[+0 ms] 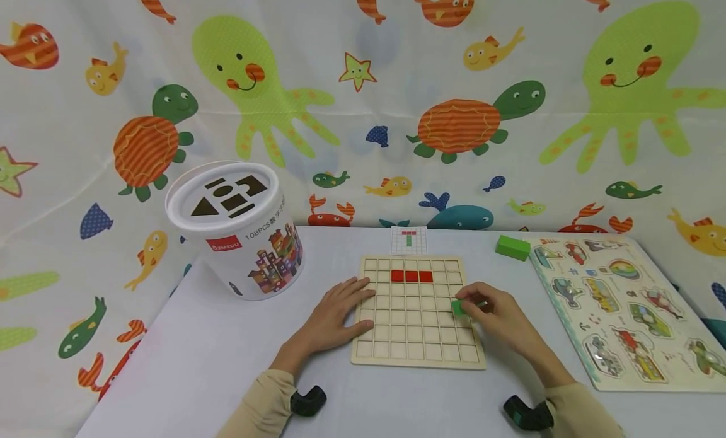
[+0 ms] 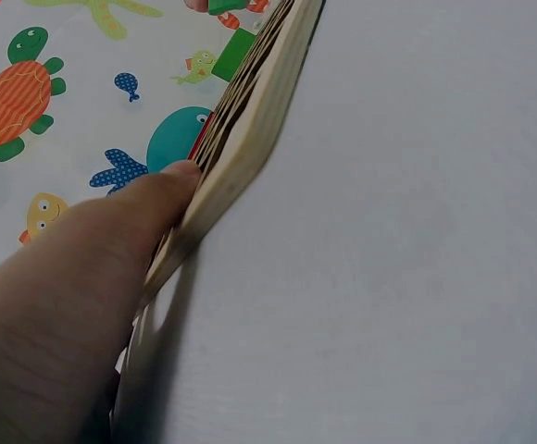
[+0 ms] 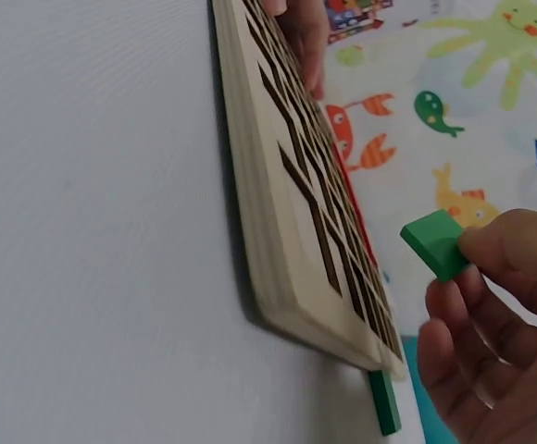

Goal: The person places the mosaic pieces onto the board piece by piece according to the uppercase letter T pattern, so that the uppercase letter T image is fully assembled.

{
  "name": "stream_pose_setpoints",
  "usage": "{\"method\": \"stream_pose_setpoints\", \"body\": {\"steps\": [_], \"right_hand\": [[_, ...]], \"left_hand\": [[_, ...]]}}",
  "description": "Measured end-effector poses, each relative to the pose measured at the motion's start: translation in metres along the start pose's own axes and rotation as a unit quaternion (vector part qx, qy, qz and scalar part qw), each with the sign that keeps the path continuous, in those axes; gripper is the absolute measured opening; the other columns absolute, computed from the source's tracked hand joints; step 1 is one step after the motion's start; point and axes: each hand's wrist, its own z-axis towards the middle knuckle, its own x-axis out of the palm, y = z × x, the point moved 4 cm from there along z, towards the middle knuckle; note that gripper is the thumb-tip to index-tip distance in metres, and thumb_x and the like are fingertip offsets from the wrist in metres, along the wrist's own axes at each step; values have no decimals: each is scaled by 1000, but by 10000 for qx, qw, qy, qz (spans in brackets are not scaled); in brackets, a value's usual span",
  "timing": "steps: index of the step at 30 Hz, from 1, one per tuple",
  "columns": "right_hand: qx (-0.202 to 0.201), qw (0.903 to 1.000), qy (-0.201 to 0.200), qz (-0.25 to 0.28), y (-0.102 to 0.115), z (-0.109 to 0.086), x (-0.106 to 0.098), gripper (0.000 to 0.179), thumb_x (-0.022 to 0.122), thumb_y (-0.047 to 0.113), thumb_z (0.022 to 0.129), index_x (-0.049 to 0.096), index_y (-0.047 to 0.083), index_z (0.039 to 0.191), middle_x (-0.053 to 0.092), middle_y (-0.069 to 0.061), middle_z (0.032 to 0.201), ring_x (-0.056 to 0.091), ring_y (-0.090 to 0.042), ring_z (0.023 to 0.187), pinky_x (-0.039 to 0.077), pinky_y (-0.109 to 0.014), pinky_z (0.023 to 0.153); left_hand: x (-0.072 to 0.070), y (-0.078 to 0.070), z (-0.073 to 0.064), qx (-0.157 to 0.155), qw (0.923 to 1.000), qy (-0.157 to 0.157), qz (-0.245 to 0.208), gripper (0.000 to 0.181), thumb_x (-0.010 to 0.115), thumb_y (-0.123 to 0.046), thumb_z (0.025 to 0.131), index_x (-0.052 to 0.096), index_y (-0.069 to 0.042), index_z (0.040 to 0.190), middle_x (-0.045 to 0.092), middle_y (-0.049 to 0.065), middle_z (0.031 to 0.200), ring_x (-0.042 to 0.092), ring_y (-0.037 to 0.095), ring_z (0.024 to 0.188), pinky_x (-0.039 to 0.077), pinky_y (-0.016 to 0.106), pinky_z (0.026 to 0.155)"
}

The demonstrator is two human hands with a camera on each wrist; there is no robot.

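Observation:
A square wooden grid board [image 1: 416, 364] lies on the white table, with three red square tiles [image 1: 411, 276] side by side in a row near its far edge. My left hand [image 1: 334, 315] rests at the board's left side, fingers extended over the edge and thumb [image 2: 171, 190] touching the rim. Over the board's right side, my right hand [image 1: 499, 315] pinches a small green square tile [image 3: 435, 242] between thumb and fingers. The tile is held above the board's surface. Behind the board lies a small pattern card [image 1: 418, 242] showing a red and green T shape on a grid.
A white tub [image 1: 255, 255] with a shape-cut lid stands at the back left. A green block [image 1: 513, 247] sits at the back right, beside a wooden vehicle puzzle board [image 1: 601, 380]. A curtain [image 1: 391, 198] printed with sea animals hangs behind the table.

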Motion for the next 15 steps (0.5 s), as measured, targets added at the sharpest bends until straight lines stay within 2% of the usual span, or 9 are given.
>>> {"method": "stream_pose_setpoints", "body": {"steps": [8,15], "right_hand": [[120,9995,40,276,1,15,10,15,61,21,93,64,12,105,66,-1,97,59,-10,83,51,-21,73],[375,9989,153,247,-2,24,17,15,60,20,93,62,14,107,65,-3,101,58,-16,84,50,-22,72]], "left_hand": [[0,0,0,31,10000,-15,-61,60,57,-52,89,46,-23,140,34,1,153,26,29,144,24,53,114],[-1,-1,0,46,10000,-6,-22,59,57,-51,89,46,-23,140,35,2,153,26,28,143,25,53,114]]}}
